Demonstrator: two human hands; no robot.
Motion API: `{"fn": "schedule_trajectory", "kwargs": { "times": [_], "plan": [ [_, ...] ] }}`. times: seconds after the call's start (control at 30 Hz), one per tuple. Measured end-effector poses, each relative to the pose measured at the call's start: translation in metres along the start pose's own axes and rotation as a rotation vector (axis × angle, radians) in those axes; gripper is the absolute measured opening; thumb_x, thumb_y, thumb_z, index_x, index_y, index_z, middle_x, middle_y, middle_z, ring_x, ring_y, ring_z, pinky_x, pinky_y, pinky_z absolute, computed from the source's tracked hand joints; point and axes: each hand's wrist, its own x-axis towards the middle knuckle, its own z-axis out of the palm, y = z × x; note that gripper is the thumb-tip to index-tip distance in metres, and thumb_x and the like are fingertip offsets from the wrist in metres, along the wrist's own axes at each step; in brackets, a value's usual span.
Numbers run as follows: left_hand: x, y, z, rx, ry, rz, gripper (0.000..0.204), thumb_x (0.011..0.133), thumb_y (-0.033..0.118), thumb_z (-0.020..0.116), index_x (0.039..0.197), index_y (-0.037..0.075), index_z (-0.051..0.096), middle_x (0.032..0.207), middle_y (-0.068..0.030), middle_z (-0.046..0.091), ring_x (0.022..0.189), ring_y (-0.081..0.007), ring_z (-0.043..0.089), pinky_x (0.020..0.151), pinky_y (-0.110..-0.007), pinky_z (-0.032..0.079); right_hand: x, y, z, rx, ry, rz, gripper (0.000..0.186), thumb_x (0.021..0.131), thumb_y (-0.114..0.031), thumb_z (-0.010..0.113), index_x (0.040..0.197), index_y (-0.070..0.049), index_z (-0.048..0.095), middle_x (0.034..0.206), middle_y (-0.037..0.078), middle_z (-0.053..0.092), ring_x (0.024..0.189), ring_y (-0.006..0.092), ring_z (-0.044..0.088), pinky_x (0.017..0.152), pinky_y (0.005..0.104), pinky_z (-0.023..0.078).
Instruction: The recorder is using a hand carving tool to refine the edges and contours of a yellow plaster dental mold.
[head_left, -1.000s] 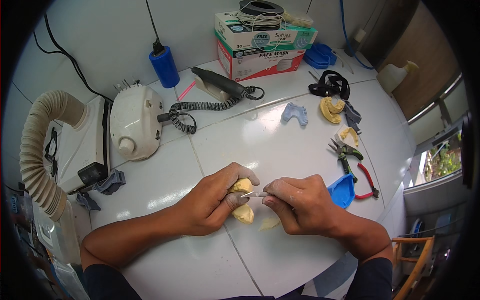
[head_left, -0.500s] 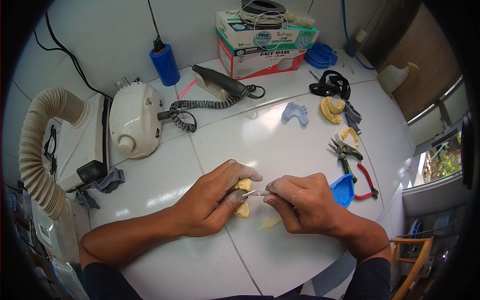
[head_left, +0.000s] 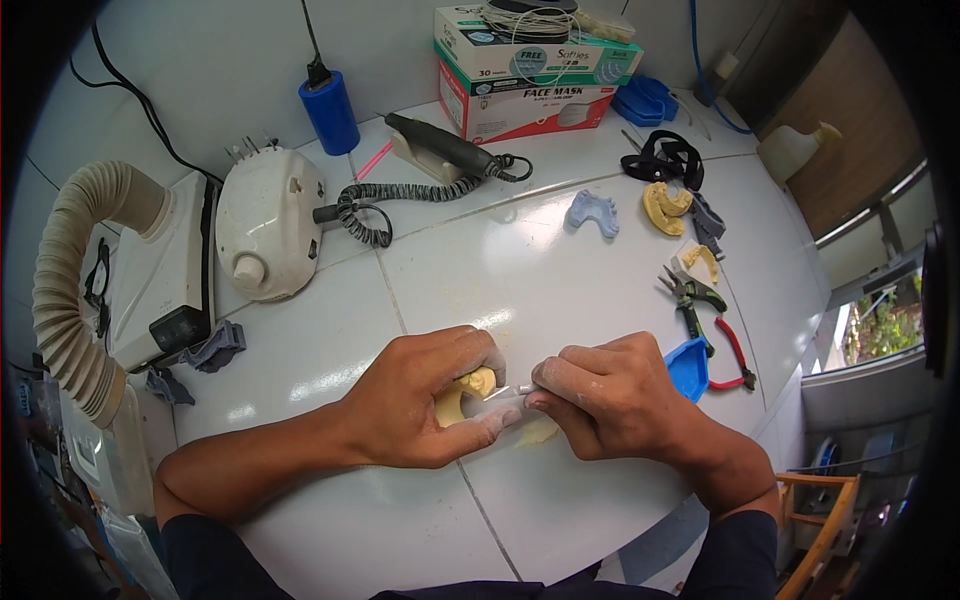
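Observation:
My left hand (head_left: 412,400) is closed around a yellow plaster dental cast (head_left: 478,382), its curved side partly hidden by the fingers. The left thumb stretches out below the cast. A small carving knife (head_left: 516,391) is pinched between the thumb and fingers of my right hand (head_left: 615,400). Its thin blade points left, close to the cast's right end; whether it touches I cannot tell. White dust coats the fingertips of both hands. Yellow shavings (head_left: 538,431) lie on the white tiled tabletop (head_left: 350,520) between and below the hands.
A blue dental impression (head_left: 594,213), another yellow cast (head_left: 663,209), pliers (head_left: 690,290), red-handled cutters (head_left: 735,352) and a blue tray (head_left: 686,370) lie to the right. Behind stand a white control box (head_left: 268,225), a rotary handpiece (head_left: 440,148) and mask boxes (head_left: 540,105). A ribbed hose (head_left: 65,270) curves at left.
The cast has been turned within my left hand, and the left thumb has moved off the blade to below it. The knife stays in my right hand. The whole view has shifted slightly.

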Motion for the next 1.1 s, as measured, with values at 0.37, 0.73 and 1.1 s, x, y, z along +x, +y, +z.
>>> {"fn": "schedule_trajectory", "kwargs": {
  "times": [0.37, 0.73, 1.1],
  "plan": [
    [-0.0027, 0.0001, 0.0008, 0.027, -0.035, 0.002, 0.027, 0.084, 0.022, 0.08, 0.099, 0.004, 0.067, 0.084, -0.0104, 0.062, 0.072, -0.0261, 0.061, 0.064, -0.037, 0.049, 0.0005, -0.0028, -0.0002, 0.016, -0.021, -0.01, 0.02, 0.094, -0.02, 0.08, 0.086, -0.01, 0.065, 0.066, 0.002, 0.059, 0.05, 0.022, 0.062, 0.044, 0.0369, 0.045],
    [-0.0025, -0.0003, 0.001, 0.032, -0.043, 0.015, 0.028, 0.083, 0.021, 0.078, 0.103, 0.004, 0.067, 0.087, -0.0107, 0.063, 0.074, -0.0266, 0.062, 0.065, -0.037, 0.05, -0.0005, -0.0022, 0.002, 0.007, -0.033, -0.009, 0.02, 0.093, -0.021, 0.081, 0.087, -0.011, 0.065, 0.065, 0.001, 0.057, 0.05, 0.0216, 0.062, 0.044, 0.0367, 0.044],
    [-0.0026, 0.0, 0.0014, 0.022, -0.043, 0.021, 0.027, 0.084, 0.019, 0.078, 0.104, 0.004, 0.067, 0.086, -0.0108, 0.062, 0.075, -0.0268, 0.063, 0.066, -0.037, 0.051, -0.0004, -0.0026, 0.0016, 0.025, -0.047, -0.011, 0.019, 0.091, -0.02, 0.082, 0.087, -0.011, 0.065, 0.066, 0.002, 0.057, 0.05, 0.0223, 0.062, 0.043, 0.0373, 0.044]
  ]
}}
